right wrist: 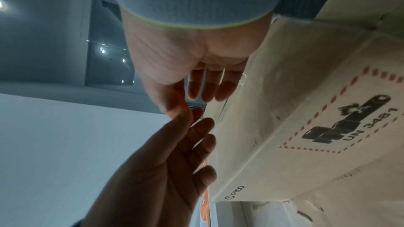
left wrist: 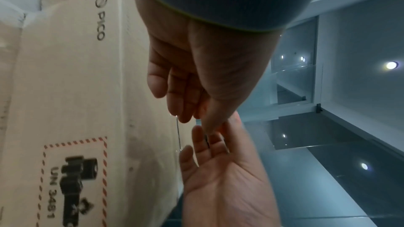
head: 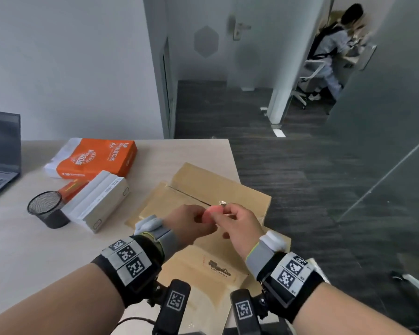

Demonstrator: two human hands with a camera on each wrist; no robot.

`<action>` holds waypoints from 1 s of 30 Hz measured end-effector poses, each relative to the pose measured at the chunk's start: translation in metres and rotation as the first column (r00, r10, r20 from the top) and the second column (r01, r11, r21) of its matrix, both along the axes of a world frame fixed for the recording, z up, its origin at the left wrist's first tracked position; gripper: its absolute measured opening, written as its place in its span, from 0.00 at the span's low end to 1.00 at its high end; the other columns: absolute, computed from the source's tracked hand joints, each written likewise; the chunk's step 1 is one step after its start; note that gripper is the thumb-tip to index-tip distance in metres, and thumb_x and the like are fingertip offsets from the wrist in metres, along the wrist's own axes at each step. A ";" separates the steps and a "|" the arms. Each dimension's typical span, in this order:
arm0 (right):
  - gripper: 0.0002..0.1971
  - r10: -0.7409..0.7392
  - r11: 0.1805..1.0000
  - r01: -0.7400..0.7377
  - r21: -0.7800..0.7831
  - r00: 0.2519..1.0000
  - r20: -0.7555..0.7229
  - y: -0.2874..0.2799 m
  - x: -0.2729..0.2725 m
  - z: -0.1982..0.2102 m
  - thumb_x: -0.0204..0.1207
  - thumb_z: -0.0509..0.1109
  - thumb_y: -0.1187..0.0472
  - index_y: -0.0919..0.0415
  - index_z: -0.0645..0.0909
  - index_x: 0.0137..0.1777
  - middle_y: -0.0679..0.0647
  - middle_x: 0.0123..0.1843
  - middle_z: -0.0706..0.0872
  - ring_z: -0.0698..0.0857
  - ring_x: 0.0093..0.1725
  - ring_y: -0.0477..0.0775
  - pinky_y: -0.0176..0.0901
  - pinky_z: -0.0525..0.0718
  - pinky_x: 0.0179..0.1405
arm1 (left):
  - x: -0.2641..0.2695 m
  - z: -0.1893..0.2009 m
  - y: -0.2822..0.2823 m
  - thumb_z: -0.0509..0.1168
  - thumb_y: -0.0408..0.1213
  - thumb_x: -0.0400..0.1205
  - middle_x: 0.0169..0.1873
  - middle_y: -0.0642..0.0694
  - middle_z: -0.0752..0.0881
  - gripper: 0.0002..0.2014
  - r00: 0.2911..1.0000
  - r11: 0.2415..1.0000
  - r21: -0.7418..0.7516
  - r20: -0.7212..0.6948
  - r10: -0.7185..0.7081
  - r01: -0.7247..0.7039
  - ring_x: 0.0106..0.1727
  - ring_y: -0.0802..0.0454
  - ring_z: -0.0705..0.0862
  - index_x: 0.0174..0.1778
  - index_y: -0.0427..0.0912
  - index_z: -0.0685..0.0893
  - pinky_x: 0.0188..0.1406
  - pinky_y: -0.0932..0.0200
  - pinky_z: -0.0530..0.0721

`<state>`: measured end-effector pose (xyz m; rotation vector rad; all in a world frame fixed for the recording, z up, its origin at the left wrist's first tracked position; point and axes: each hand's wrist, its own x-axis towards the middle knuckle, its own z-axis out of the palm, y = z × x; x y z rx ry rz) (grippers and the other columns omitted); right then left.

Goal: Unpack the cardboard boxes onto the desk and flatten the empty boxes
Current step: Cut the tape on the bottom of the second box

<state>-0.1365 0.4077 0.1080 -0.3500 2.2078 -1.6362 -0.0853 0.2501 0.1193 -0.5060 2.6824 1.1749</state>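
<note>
A flattened brown cardboard box (head: 218, 187) lies on the light desk (head: 34, 250), its far end over the desk's right edge. In the wrist views the cardboard (left wrist: 76, 92) (right wrist: 295, 110) shows a PICO mark and a red-dashed UN 3481 label. Both hands meet just above it. My right hand (head: 228, 211) pinches a small shiny scrap of clear tape (head: 221, 202) between thumb and forefinger. My left hand (head: 207, 217) touches the same spot, thumb and forefinger pinched together. A thin strand of tape (left wrist: 178, 134) hangs between the two hands. The other fingers are loose.
An orange ream of A4 paper (head: 97, 155), two white boxes (head: 99, 199), a small orange box (head: 73, 187) and a black mesh cup (head: 47, 209) stand left of the cardboard. A laptop (head: 0, 153) is at the far left. A person (head: 334, 44) sits beyond the doorway.
</note>
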 end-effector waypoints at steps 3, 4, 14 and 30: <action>0.05 -0.049 0.989 0.065 -0.132 0.992 0.120 -0.014 -0.006 -0.003 0.83 0.64 0.60 0.60 0.78 0.48 0.54 0.43 0.91 0.90 0.38 0.56 0.51 0.90 0.39 | 0.003 -0.015 -0.027 0.73 0.52 0.80 0.45 0.60 0.89 0.06 0.999 0.999 -0.010 -0.027 0.045 -0.045 0.44 0.62 0.85 0.50 0.58 0.88 0.39 0.67 0.78; 0.04 -0.043 0.991 0.060 -0.119 0.989 0.142 -0.020 -0.010 -0.006 0.83 0.63 0.61 0.60 0.76 0.49 0.55 0.39 0.89 0.86 0.32 0.55 0.51 0.86 0.32 | 0.003 -0.018 -0.038 0.73 0.50 0.80 0.44 0.61 0.88 0.03 0.997 0.998 -0.006 -0.036 0.069 -0.070 0.44 0.63 0.84 0.48 0.59 0.87 0.38 0.67 0.76; 0.09 -0.108 0.993 0.088 0.079 0.950 0.293 -0.082 -0.035 -0.017 0.81 0.64 0.53 0.48 0.78 0.40 0.48 0.33 0.77 0.74 0.21 0.41 0.34 0.71 0.25 | -0.041 -0.042 -0.147 0.74 0.45 0.80 0.62 0.53 0.84 0.13 0.987 0.990 -0.071 -0.122 0.109 -0.118 0.53 0.56 0.84 0.60 0.56 0.87 0.48 0.60 0.77; 0.05 0.154 0.873 -0.059 0.484 0.975 -0.159 -0.173 -0.081 -0.036 0.80 0.70 0.48 0.45 0.86 0.47 0.41 0.39 0.87 0.83 0.35 0.42 0.42 0.82 0.42 | -0.089 -0.081 -0.200 0.81 0.52 0.73 0.66 0.61 0.76 0.42 0.971 0.956 0.226 0.101 -0.215 0.188 0.58 0.54 0.83 0.79 0.74 0.66 0.47 0.64 0.82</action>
